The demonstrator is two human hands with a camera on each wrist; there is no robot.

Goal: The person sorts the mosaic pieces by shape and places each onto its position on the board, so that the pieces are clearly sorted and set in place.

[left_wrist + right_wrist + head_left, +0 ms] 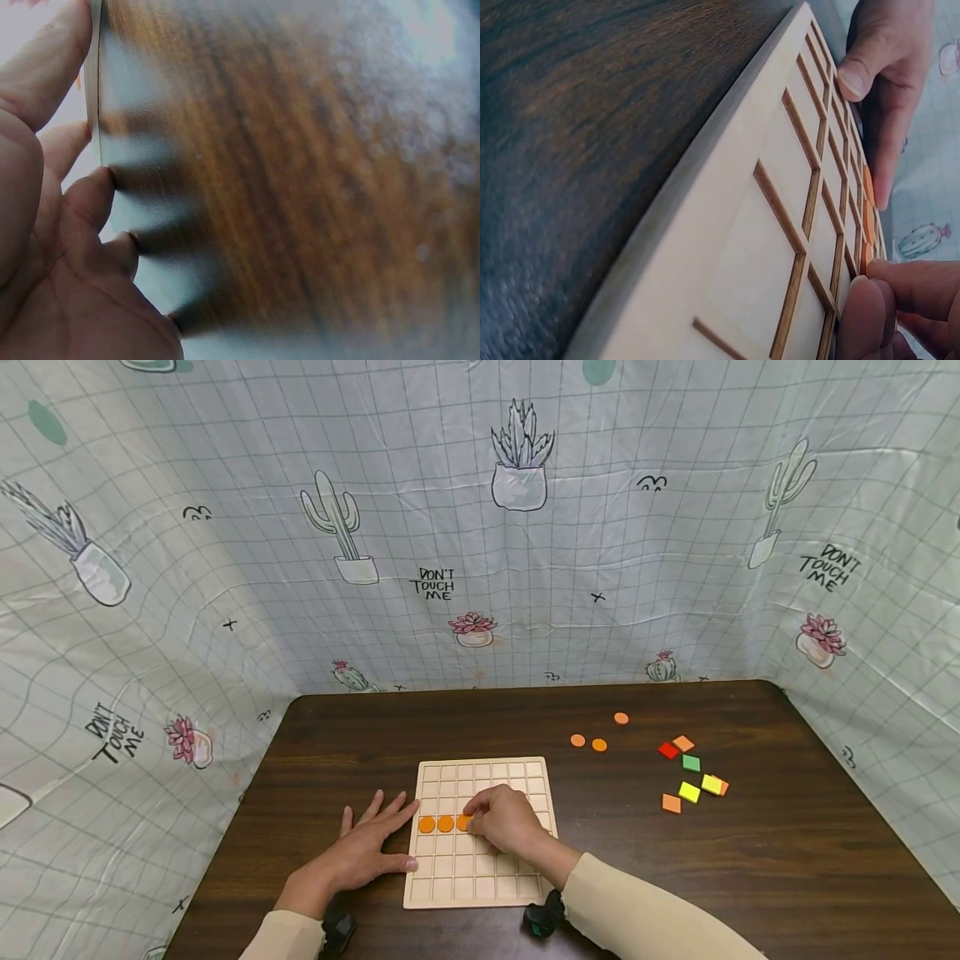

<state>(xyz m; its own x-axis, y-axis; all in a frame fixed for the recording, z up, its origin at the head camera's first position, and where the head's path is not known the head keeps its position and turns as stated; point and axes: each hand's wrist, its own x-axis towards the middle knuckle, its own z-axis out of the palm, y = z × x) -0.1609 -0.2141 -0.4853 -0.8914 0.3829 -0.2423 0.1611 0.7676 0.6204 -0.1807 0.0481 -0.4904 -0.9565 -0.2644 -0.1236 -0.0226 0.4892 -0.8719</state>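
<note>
A pale wooden grid board lies flat on the dark table. Two orange discs fill neighbouring cells at the left of one row, and a third orange disc lies beside them, partly covered by fingertips. My right hand pinches that third disc between thumb and fingers, low over the board; the right wrist view shows the fingertips close to the orange row. With fingers spread, my left hand rests at the board's left edge, the thumb on its rim.
Three loose orange discs lie behind the board to the right. Farther right are several square tiles in red, green, yellow and orange; one yellow tile overlaps an orange one. A patterned curtain surrounds the table.
</note>
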